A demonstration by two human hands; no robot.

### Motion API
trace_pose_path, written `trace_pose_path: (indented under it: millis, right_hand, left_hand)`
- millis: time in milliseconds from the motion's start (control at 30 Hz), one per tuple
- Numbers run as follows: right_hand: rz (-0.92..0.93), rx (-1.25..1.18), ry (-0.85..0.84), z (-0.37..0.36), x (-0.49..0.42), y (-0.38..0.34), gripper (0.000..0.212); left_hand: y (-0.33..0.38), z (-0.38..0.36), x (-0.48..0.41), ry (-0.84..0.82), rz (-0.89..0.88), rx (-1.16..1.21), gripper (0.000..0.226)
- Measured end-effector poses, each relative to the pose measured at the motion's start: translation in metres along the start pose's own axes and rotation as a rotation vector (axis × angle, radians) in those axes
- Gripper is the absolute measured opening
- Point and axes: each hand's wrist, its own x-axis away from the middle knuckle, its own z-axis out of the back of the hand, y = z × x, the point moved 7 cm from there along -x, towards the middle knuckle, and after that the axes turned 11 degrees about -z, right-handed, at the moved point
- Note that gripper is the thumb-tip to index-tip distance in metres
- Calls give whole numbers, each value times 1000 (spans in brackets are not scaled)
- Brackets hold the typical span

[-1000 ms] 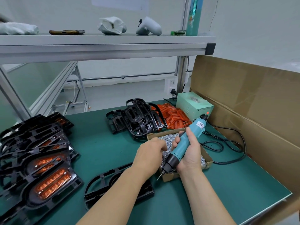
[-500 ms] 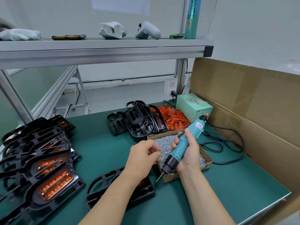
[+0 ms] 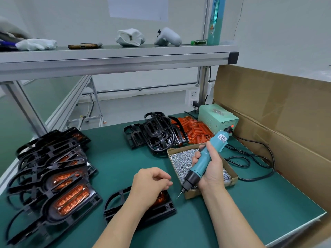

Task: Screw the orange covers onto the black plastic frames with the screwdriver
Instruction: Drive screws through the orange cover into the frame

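Head view: green mat [image 3: 116, 167], right fingers [image 3: 197, 156] wrap screwdriver [image 3: 196, 170], left fingers [image 3: 160, 177] curled, contents hidden.

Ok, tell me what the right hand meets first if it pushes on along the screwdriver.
Following the screwdriver in the right hand, probably the right edge of the black frame, or the mat just short of it; depth is unclear.
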Motion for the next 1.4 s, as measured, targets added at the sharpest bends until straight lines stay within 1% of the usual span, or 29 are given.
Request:
trace_pose_path:
  millis: [200,333,400,467,567,667,900,1033,1167,1400]
  right_hand:
    - [-15,-8,-20,1,-1,1,25]
    - [-15,-5,-4,0,-2,1,22]
    - [1,-18,8,0,-2,0,18]
    - [3,-15,22,1,-2,0,18]
    - [-7,12,42,1,0,1,20]
    - [1,-14,53,-4,2,0,19]
    - [107,-122,147,-20,9,-9,21]
    - [145,-111,203,-26,14,-10,23]
    - [140,-84,207,-29,17,-5,26]
    - [146,-94,203,-29,19,-5,26]
  left_hand:
    - [2,5,12,83,-58,-26,21]
    - [-4,9,19,133,-33,57,17]
    - [-5,11,21,149,-30,63,17]
    - [-4,14,21,169,-34,54,16]
    - [-4,15,21,170,-23,72,18]
    - [-8,16,23,167,2,120,18]
    - [-5,14,32,191,25,271,13]
    - [-1,13,38,204,20,359,11]
    - [2,14,41,221,21,419,10]
    - [2,15,42,231,34,438,10]
